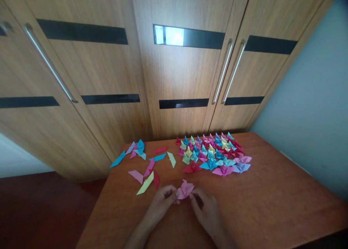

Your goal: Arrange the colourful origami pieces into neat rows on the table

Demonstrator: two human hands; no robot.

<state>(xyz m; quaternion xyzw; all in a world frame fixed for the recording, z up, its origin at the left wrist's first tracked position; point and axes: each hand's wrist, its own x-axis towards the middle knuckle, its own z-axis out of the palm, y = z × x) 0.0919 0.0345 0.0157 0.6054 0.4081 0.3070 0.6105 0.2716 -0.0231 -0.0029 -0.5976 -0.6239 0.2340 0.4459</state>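
Note:
Between my two hands, near the table's front, is a pink folded paper piece (pixel 185 189) with several points sticking out, like an origami model. My left hand (pixel 165 200) pinches its left side between thumb and fingers. On the opposite edge, the thumb and fingertips of my right hand (pixel 205 205) grip it. Beyond my left hand lie flat folded paper strips with slanted ends, among them a pale yellow strip (pixel 146 183), a red strip (pixel 156 180) and a pink strip (pixel 136 176).
Many colourful origami pieces stand in rows at the back right, including a red one (pixel 192 167) and a blue one (pixel 209 164). More strips, such as a blue strip (pixel 117 159), lie back left. A wooden cabinet (pixel 179 75) rises behind the table (pixel 261 198).

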